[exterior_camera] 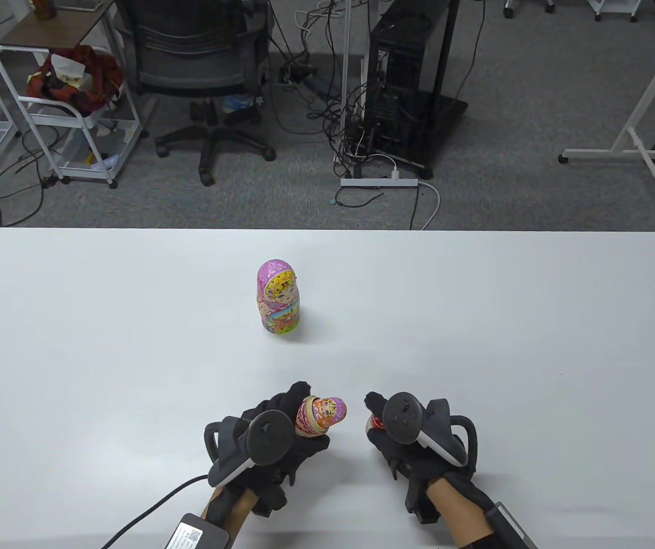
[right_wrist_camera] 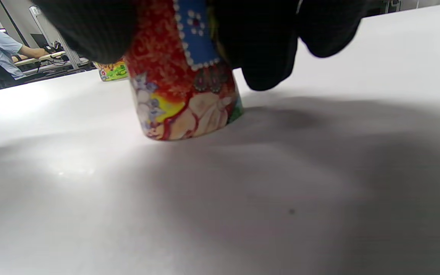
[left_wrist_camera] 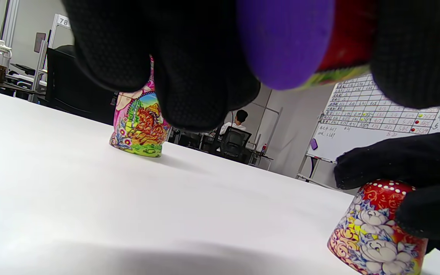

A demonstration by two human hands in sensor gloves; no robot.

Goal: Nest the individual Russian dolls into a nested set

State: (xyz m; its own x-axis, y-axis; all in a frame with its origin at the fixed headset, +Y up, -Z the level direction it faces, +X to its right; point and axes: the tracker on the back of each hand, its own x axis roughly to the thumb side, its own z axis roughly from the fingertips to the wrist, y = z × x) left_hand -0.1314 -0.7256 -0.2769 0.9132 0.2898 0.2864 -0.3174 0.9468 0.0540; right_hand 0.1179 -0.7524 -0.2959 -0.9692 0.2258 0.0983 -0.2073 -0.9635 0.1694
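A pink doll [exterior_camera: 278,297] stands upright and closed at the table's middle; it also shows in the left wrist view [left_wrist_camera: 139,126]. My left hand [exterior_camera: 304,420] grips a small orange-headed doll [exterior_camera: 330,413], held tilted above the table, head to the right. It appears to sit in a red-patterned lower half [exterior_camera: 306,416], whose purple underside [left_wrist_camera: 285,42] fills the left wrist view. My right hand [exterior_camera: 381,420] rests on top of a red flowered doll part [right_wrist_camera: 185,88] that stands on the table. That part is mostly hidden under the hand in the table view [exterior_camera: 374,424].
The white table [exterior_camera: 133,343] runs wide to both sides of the hands. A cable [exterior_camera: 150,512] trails from my left wrist to the front edge. Chairs, carts and a computer stand on the floor beyond the far edge.
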